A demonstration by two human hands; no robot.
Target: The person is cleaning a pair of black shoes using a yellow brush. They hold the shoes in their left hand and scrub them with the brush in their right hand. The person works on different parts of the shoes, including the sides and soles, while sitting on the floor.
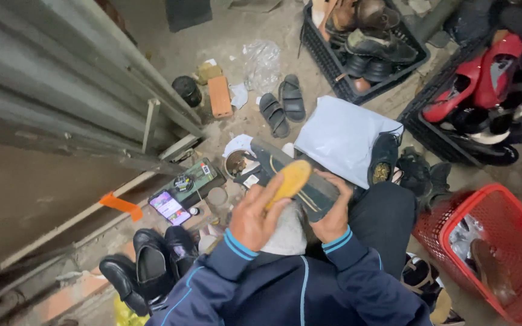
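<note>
L hand (250, 218) has a closed grip on the wooden brush (289, 181); R hand (332, 212) clamps the dark shoe (300, 181) over the lap. Prob. best w/ short even strokes, shoe braced firm. Beyond: phone (169, 207), sandals (282, 104), crate (333, 63).

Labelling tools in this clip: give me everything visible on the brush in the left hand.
The brush shows a long oval back in pale yellowish wood, smooth and unpainted as far as the view tells. Its bristles face down and are hidden. It lies tilted, far end up and to the right, across the dark shoe held on the lap. The left hand grips its near end from above, fingers wrapped over the wood. The right hand steadies the shoe, not the brush. Motion blur softens the edges.
</note>
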